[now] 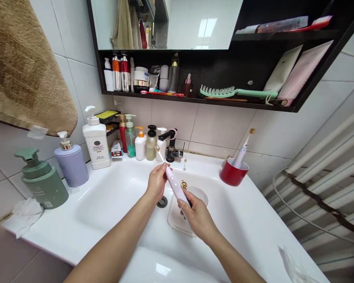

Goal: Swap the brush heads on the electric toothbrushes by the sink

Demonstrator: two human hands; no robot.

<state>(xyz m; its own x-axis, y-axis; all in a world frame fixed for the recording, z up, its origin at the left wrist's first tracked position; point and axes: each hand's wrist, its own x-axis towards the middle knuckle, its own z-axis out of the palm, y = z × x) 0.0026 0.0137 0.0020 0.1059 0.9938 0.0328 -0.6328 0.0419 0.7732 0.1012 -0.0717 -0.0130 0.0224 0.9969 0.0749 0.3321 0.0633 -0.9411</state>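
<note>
Over the sink, both hands hold a pale pink electric toothbrush (173,181), tilted with its brush head (157,149) up and to the left, near the faucet. My left hand (157,182) pinches the neck, where the head meets the handle. The fingers of my right hand (198,215) are wrapped round the lower handle, hiding part of it. Beneath, in the white sink (118,200), lie a clear rectangular container (177,226) and a round cup (199,192), partly covered by my right hand. A small gold-coloured item (183,184) shows beside the cup.
The black faucet (171,151) stands behind the sink. A red cup (233,173) with another electric toothbrush (242,153) is at the right. Pump bottles (96,145) line the left and back edge. A dark shelf cabinet (218,70) hangs overhead; a brown towel (29,67) hangs at left.
</note>
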